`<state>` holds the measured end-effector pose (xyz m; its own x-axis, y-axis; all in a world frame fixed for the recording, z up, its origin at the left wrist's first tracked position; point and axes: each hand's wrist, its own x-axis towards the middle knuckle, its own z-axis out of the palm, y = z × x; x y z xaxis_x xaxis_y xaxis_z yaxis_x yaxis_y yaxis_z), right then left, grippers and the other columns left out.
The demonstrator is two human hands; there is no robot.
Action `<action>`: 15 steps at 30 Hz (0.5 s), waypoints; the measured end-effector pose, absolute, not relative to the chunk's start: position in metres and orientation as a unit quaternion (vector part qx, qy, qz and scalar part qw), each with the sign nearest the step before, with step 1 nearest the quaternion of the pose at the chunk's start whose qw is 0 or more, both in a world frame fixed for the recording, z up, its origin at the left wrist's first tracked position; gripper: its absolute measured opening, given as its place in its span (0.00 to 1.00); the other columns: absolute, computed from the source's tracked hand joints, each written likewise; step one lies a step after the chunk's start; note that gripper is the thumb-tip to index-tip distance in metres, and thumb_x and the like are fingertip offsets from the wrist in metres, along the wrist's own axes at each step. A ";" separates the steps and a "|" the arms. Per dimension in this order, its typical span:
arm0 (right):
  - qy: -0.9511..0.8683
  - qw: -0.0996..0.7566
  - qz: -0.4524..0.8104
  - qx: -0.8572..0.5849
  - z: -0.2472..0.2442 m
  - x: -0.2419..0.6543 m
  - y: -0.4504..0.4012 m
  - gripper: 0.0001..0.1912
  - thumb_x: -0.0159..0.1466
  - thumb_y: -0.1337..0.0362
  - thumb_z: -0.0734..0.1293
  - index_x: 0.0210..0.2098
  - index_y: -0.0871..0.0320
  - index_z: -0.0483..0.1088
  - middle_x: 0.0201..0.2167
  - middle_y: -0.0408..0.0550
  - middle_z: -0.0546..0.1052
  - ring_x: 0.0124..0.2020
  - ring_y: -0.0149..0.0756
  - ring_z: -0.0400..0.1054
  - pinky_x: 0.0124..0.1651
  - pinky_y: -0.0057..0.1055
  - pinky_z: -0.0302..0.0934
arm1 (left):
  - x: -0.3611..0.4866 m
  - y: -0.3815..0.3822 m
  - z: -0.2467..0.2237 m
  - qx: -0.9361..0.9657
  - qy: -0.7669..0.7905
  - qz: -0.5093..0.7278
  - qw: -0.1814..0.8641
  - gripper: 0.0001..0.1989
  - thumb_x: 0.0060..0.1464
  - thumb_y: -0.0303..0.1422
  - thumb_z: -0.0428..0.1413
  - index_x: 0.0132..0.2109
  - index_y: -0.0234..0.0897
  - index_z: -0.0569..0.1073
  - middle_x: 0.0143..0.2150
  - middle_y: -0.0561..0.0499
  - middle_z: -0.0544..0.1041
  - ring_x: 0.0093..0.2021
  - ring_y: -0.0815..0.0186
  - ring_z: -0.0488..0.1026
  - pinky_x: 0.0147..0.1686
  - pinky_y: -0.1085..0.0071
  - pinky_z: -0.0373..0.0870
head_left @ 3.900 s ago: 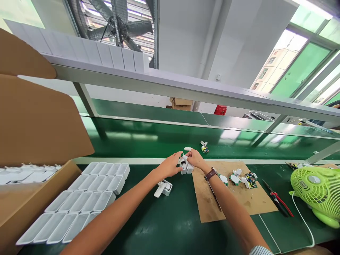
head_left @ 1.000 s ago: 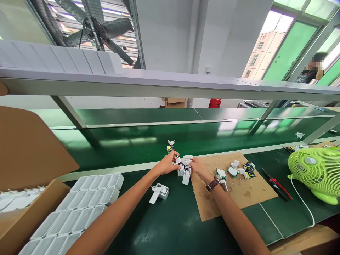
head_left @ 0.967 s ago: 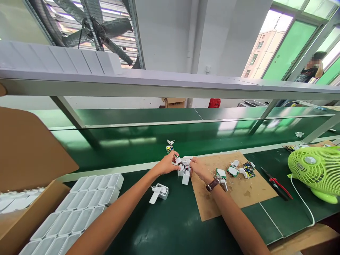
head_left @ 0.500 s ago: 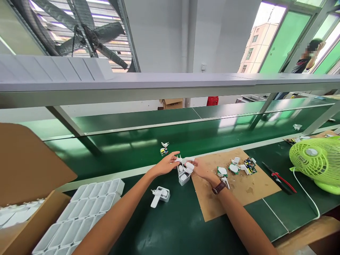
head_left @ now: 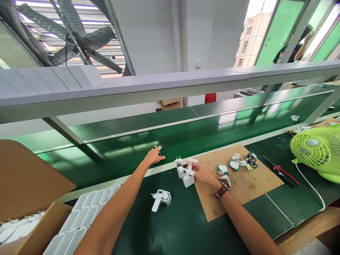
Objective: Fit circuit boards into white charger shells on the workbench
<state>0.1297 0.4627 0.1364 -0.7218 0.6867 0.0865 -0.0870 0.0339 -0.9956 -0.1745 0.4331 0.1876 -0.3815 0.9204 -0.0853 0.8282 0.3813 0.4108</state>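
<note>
My left hand [head_left: 153, 156] reaches onto the green belt, its fingers and thumb closed about a small circuit board [head_left: 159, 153] with a white pronged part [head_left: 158, 147], partly covered by the fingers. My right hand [head_left: 203, 173], with white covers on some fingertips and a watch on the wrist, grips a small open white plug housing [head_left: 188, 181] at the edge of the brown sheet. Just left of that housing stands another white one with prongs [head_left: 179, 166]. Nearer me on the bench lies an open white housing [head_left: 165, 197] with a flat white strip [head_left: 156, 203] across it.
Circuit boards with white parts [head_left: 234, 165] lie on the brown sheet [head_left: 212, 207]. Red-handled pliers [head_left: 282, 170] and a green fan [head_left: 316, 152] are to the right. At left are stacked white trays [head_left: 82, 212] and a cardboard box [head_left: 39, 230]. A shelf [head_left: 170, 83] spans above.
My left hand has moved left and away from the housings to the circuit board on the belt. The housing by my right hand has shifted slightly right, apart from the one beside it.
</note>
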 end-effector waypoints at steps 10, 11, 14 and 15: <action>-0.632 0.285 0.700 -0.169 0.149 0.130 0.452 0.30 0.56 0.51 0.79 0.54 0.55 0.73 0.38 0.45 0.79 0.35 0.36 0.72 0.42 0.35 0.68 | -0.155 0.432 0.209 0.532 0.821 0.159 0.134 0.35 0.63 0.39 0.54 0.70 0.28 0.55 0.62 0.32 0.73 0.59 0.50 0.74 0.56 0.59 0.71; -0.630 0.277 0.709 -0.157 0.151 0.131 0.450 0.30 0.56 0.52 0.79 0.54 0.55 0.73 0.38 0.45 0.79 0.36 0.36 0.72 0.43 0.35 0.68 | -0.144 0.436 0.218 0.557 0.801 0.165 0.143 0.36 0.63 0.41 0.54 0.71 0.30 0.53 0.62 0.34 0.74 0.59 0.52 0.75 0.55 0.62 0.71; -0.636 0.246 0.718 -0.141 0.158 0.133 0.445 0.26 0.57 0.54 0.79 0.51 0.55 0.75 0.39 0.46 0.79 0.36 0.34 0.72 0.44 0.35 0.67 | -0.101 0.449 0.236 0.641 0.726 0.170 0.181 0.41 0.57 0.46 0.59 0.72 0.36 0.55 0.58 0.42 0.78 0.55 0.56 0.77 0.52 0.67 0.72; -0.646 0.236 0.712 -0.141 0.158 0.134 0.443 0.25 0.56 0.56 0.79 0.50 0.55 0.76 0.40 0.46 0.79 0.36 0.34 0.71 0.44 0.34 0.67 | -0.084 0.453 0.240 0.666 0.702 0.164 0.193 0.42 0.54 0.46 0.61 0.71 0.38 0.57 0.57 0.43 0.79 0.54 0.56 0.78 0.51 0.67 0.72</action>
<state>0.1343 0.4430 0.1583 -0.8488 0.5181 0.1048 -0.1544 -0.0534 -0.9866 -0.0837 0.4531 0.2397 -0.0399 0.9979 -0.0517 0.8711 0.0601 0.4874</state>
